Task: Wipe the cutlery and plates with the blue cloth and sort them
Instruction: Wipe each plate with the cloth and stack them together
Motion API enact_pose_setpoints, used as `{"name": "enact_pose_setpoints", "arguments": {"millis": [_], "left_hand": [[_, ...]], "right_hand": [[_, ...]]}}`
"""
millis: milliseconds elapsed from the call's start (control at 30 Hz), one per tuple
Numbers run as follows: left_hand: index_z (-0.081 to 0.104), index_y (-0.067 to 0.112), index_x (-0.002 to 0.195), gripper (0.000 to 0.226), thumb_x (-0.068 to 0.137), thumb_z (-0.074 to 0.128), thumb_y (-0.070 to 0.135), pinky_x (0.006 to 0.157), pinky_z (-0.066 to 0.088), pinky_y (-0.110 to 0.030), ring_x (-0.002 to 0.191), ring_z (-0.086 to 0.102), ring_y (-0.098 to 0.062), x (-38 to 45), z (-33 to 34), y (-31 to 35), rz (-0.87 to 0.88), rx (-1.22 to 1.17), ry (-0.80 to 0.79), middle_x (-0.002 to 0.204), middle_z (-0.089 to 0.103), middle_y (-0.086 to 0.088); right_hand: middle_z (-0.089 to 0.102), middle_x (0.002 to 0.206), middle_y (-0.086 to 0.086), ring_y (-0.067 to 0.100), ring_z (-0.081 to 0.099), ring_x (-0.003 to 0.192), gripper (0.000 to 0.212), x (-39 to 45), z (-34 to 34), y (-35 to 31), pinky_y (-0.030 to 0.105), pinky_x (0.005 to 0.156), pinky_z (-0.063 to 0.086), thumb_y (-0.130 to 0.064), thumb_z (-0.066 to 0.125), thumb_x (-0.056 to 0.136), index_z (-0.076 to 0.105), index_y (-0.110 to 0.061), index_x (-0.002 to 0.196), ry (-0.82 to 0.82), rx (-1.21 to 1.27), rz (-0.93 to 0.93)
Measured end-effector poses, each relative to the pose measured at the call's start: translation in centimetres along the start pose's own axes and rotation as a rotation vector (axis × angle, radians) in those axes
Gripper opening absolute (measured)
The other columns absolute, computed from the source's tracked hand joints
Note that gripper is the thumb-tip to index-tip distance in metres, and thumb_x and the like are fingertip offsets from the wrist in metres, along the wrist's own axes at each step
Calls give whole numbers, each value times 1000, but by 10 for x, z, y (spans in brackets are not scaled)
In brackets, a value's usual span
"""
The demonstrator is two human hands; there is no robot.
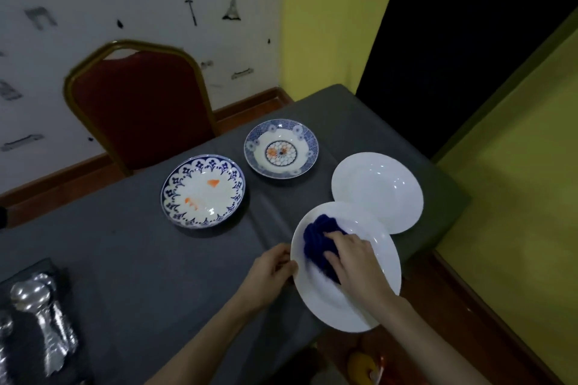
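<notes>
Head view showed the blue cloth (pixel 319 244) bunched on a white plate (pixel 328 300) at the near right edge of the grey surface (pixel 125 259), right hand (pixel 353 262) pressing it down with fingers curled over the cloth, left hand (pixel 272 272) pinching the plate's left rim. Second white plate (pixel 378 191) lay just behind, partly overlapped; two blue-patterned plates (pixel 203 191) (pixel 281 148) sat further left, cutlery (pixel 37 316) at the near left corner, red chair (pixel 140 103) beyond.

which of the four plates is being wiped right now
The plain white plate nearest the person, with the blue cloth on it; the other three lie untouched.
</notes>
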State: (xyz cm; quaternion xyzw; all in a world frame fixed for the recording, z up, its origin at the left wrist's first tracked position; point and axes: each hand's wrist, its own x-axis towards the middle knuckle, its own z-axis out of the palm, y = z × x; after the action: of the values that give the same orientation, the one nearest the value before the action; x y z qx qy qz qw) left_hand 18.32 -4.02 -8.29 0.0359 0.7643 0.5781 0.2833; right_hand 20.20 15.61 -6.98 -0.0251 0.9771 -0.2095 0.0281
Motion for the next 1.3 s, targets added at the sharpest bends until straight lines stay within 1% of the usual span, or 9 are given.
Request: {"name": "enact_pose_setpoints", "arguments": {"millis": [233,600,733,800,867,933,1033,1200,1300], "left_hand": [[59,4,115,20,98,47,3,84,59,-34,95,71,-23,64,42,30,-104,-359,38,103,73,-12],[55,2,109,13,98,47,1,69,61,-31,84,73,-24,140,80,49,-251,-446,136,98,70,-18],[59,7,99,10,98,52,13,61,60,-28,69,73,-20,162,80,43,-197,-19,199,89,70,-13],[61,8,89,23,99,49,25,56,60,-32,58,70,-21,171,75,42,-147,341,170,77,68,-9],[61,9,81,35,101,43,31,52,58,-34,52,66,-22,175,65,41,-181,438,159,68,65,-8],[58,6,79,37,102,41,29,45,54,-29,46,62,-20,173,56,36,-227,305,153,64,63,-9],[55,-1,81,27,101,44,13,44,53,-34,43,61,-23,149,29,10,-294,-52,249,59,61,-13],[55,-3,83,17,97,47,3,40,53,-25,40,61,-20,80,-46,-36,-381,-560,725,66,56,-20],[55,-6,102,19,97,54,12,57,61,-28,64,68,-28,65,-85,-58,-308,-778,923,86,60,-24]], "right_hand": [[59,125,0,18,52,114,35,8,-24,51,26,99,36,-22,53,94,53,-21,129,-17,25,-44],[62,119,0,19,54,110,38,52,-46,105,35,91,47,-13,55,91,53,-20,128,128,65,101],[62,120,1,21,53,111,38,69,-48,116,38,91,46,-12,54,92,52,-18,129,94,67,64],[62,120,1,22,53,111,37,77,-48,122,39,90,46,-12,54,92,52,-17,128,83,78,45],[61,120,1,22,52,110,36,86,-46,123,38,89,45,-12,54,92,52,-17,128,76,97,36],[62,118,-1,20,52,108,36,90,-45,124,37,87,45,-13,53,92,52,-20,127,94,120,42],[63,114,-1,18,55,103,37,102,-40,113,33,84,46,-11,55,90,53,-21,126,102,175,-11],[59,117,-9,5,51,104,40,128,-34,71,21,88,40,-12,54,92,50,-24,130,51,343,-110],[58,120,-7,5,50,105,44,136,-25,49,21,88,39,-12,56,91,49,-25,132,-11,321,-193]]}}
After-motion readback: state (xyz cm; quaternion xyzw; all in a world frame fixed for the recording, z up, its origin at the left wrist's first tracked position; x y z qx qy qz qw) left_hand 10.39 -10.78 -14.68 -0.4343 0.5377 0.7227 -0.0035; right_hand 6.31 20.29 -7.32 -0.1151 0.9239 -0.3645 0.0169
